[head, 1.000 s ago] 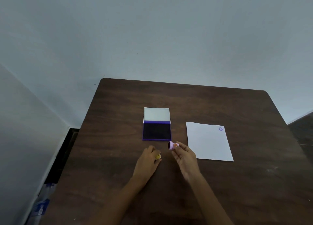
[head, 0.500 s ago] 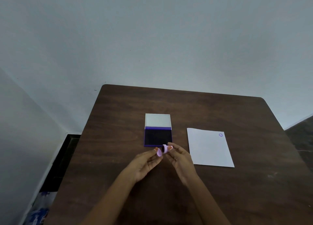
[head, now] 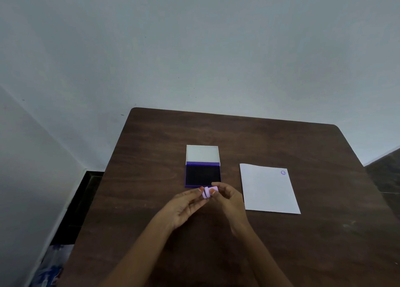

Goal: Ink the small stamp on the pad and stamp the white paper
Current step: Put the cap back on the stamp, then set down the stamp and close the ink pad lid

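A small lilac stamp (head: 208,192) with a dark ring near one end is held sideways between both my hands, just in front of the ink pad. My left hand (head: 186,206) pinches its left end, where a lilac cap sits. My right hand (head: 229,202) grips its body. The ink pad (head: 203,175) lies open on the table, dark pad toward me and its pale lid folded back behind. The white paper (head: 268,189) lies to the right of the pad, with one round purple stamp mark (head: 283,172) near its far right corner.
Everything rests on a dark brown wooden table (head: 151,157) set against a pale wall. Dark floor and a blue-and-white object (head: 52,267) show past the table's left edge. Dark floor shows at the right edge too.
My left hand left the table, where it held something small and yellow, and came up to the stamp. Both hands now hold the stamp together, with the lilac cap at its left end.
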Demonstrator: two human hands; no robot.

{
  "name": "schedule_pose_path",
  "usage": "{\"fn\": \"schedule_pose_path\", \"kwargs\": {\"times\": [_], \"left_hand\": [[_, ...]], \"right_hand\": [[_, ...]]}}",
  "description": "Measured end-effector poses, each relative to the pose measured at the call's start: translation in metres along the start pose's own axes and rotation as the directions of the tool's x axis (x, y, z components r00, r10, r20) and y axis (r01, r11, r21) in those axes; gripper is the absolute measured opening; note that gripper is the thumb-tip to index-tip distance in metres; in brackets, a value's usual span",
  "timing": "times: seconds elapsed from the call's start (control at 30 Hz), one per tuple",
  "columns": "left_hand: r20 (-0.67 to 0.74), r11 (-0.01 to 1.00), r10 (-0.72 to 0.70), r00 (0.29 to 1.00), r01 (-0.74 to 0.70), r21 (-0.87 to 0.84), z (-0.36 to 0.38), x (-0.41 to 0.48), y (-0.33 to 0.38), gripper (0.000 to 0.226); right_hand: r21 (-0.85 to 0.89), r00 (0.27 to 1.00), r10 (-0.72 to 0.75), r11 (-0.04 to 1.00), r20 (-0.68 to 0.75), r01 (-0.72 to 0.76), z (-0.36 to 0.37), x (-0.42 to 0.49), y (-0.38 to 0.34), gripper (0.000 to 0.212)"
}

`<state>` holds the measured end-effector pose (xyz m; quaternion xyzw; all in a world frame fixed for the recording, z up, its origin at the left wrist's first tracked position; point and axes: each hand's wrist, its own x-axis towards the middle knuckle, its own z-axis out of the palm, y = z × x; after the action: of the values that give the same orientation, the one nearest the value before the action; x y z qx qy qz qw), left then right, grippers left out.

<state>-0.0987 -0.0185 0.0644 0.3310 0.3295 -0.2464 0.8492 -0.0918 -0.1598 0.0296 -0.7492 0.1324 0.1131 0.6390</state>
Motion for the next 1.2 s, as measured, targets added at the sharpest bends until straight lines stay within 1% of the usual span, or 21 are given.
{"fn": "schedule_pose_path", "kwargs": {"times": [0.07,0.2,0.27,0.43,0.53,0.6,0.67,0.7,0.77,0.87,0.97,1.03,1.1,1.13,1.17,1.2], "left_hand": [[0.022,0.999,0.009,1.0,-0.01,0.032,0.001,0.0,0.0,0.017],[0.059,0.994,0.022,0.998,-0.028,0.106,0.003,-0.003,0.004,0.018],[0.063,0.987,0.043,0.997,-0.053,0.155,0.003,-0.003,0.005,0.019],[-0.017,0.953,0.094,0.995,-0.085,0.29,0.003,0.001,0.008,0.023],[0.001,0.954,0.081,0.997,-0.078,0.29,0.001,0.003,0.004,0.019],[-0.006,0.942,0.072,0.997,-0.066,0.329,0.0,0.006,0.002,0.02],[-0.1,0.914,0.085,0.991,-0.038,0.404,0.001,0.011,0.001,0.021],[-0.168,0.897,0.111,0.98,-0.026,0.442,0.0,0.014,0.0,0.019],[-0.269,0.854,0.211,0.94,-0.043,0.519,-0.003,0.02,0.001,0.015],[-0.29,0.792,0.342,0.894,-0.108,0.601,-0.01,0.025,0.004,0.014],[-0.294,0.768,0.407,0.865,-0.15,0.623,-0.017,0.03,0.01,0.014],[-0.304,0.747,0.452,0.839,-0.17,0.642,-0.021,0.034,0.015,0.014],[-0.317,0.733,0.489,0.813,-0.185,0.655,-0.023,0.039,0.018,0.015],[-0.322,0.723,0.509,0.798,-0.194,0.663,-0.024,0.041,0.02,0.015],[-0.325,0.713,0.531,0.782,-0.205,0.671,-0.024,0.044,0.022,0.015],[-0.327,0.699,0.556,0.764,-0.216,0.682,-0.023,0.046,0.025,0.015]], "right_hand": [[-0.02,0.998,-0.049,0.999,0.028,0.05,0.0,-0.001,-0.001,0.028],[-0.07,0.992,-0.116,0.99,0.047,0.119,0.0,0.002,-0.003,0.012],[-0.088,0.993,-0.115,0.989,0.04,0.118,0.0,0.004,-0.005,0.011],[-0.077,0.998,-0.063,0.995,0.022,0.064,-0.002,0.005,-0.006,0.013],[-0.101,0.997,-0.052,0.993,0.061,0.058,-0.004,0.006,-0.007,0.017],[-0.157,0.995,-0.081,0.984,0.055,0.088,-0.002,0.008,-0.009,0.02],[-0.248,0.989,-0.136,0.958,0.054,0.145,0.004,0.008,-0.007,0.013],[-0.296,0.985,-0.161,0.939,0.063,0.173,0.008,0.008,-0.005,0.008],[-0.389,0.978,-0.188,0.897,0.092,0.209,0.013,0.009,0.001,0.007],[-0.522,0.968,-0.189,0.816,0.165,0.248,0.015,0.016,0.01,0.012],[-0.573,0.957,-0.204,0.767,0.207,0.287,0.017,0.021,0.015,0.017],[-0.579,0.951,-0.191,0.759,0.242,0.3,0.016,0.023,0.016,0.02],[-0.559,0.942,-0.155,0.771,0.298,0.304,0.011,0.026,0.015,0.031],[-0.541,0.941,-0.147,0.787,0.304,0.297,0.008,0.028,0.014,0.038],[-0.515,0.948,-0.159,0.808,0.276,0.285,0.004,0.03,0.012,0.042],[-0.471,0.96,-0.184,0.842,0.211,0.264,0.0,0.033,0.008,0.039]]}}
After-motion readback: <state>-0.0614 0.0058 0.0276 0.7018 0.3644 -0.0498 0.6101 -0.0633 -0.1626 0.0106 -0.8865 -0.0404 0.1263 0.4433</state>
